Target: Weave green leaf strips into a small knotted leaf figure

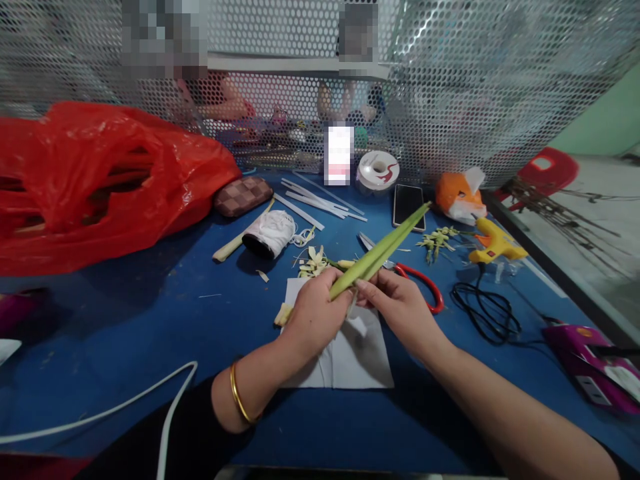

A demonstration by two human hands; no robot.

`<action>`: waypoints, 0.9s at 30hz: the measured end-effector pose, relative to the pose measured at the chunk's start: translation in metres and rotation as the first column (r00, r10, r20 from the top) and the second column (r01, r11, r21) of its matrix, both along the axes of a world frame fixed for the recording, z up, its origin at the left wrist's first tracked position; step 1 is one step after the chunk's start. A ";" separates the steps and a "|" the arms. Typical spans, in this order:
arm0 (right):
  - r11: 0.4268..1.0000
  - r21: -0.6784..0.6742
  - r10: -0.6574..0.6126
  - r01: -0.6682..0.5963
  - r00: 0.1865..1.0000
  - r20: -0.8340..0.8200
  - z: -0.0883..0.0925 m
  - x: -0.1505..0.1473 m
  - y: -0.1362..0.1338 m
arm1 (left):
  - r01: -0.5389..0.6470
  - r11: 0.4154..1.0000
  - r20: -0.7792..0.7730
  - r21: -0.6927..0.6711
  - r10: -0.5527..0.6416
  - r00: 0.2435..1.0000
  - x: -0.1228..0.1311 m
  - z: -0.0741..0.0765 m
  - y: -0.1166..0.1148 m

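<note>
My left hand is closed around the lower part of a long green palm leaf strip that points up and to the right. My right hand pinches the same strip just beside the left, fingers pressed together. Both hands hover over a white sheet of paper lying on the blue table. A gold bangle sits on my left wrist. The strip's pale cut end sticks out at the left of my left hand.
Red-handled scissors lie right of my hands. A yellow glue gun with black cord, a phone, a tape roll, a white thread spool, a red plastic bag, a perforated metal screen behind, a purple device.
</note>
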State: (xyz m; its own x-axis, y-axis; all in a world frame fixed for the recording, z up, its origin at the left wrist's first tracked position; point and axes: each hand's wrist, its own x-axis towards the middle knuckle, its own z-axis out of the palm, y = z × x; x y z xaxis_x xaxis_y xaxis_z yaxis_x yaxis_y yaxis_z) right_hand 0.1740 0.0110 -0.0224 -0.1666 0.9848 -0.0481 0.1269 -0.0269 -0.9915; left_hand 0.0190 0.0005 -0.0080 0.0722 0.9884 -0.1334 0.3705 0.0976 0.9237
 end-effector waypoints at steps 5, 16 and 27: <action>1.000 -0.026 -0.013 0.013 1.000 0.002 -0.001 -0.001 0.000 | -0.008 0.999 -0.002 0.049 0.008 1.000 0.001 -0.003 -0.001; 0.984 -0.179 0.012 -0.020 0.999 -0.049 0.005 -0.003 -0.003 | -0.029 0.995 0.205 -0.100 0.050 0.977 0.002 -0.009 -0.001; 0.989 -0.142 0.039 -0.045 0.998 -0.050 0.008 -0.002 -0.003 | -0.002 0.989 0.325 -0.150 0.051 0.944 0.002 -0.005 0.000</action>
State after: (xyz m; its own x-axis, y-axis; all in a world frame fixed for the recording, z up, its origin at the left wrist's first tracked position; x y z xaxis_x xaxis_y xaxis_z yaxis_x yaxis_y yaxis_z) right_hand 0.1716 0.0085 -0.0142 -0.2131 0.9605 -0.1791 0.0845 -0.1645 -0.9828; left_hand 0.0210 0.0005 -0.0133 0.1101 0.9622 -0.2492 0.0457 0.2455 0.9683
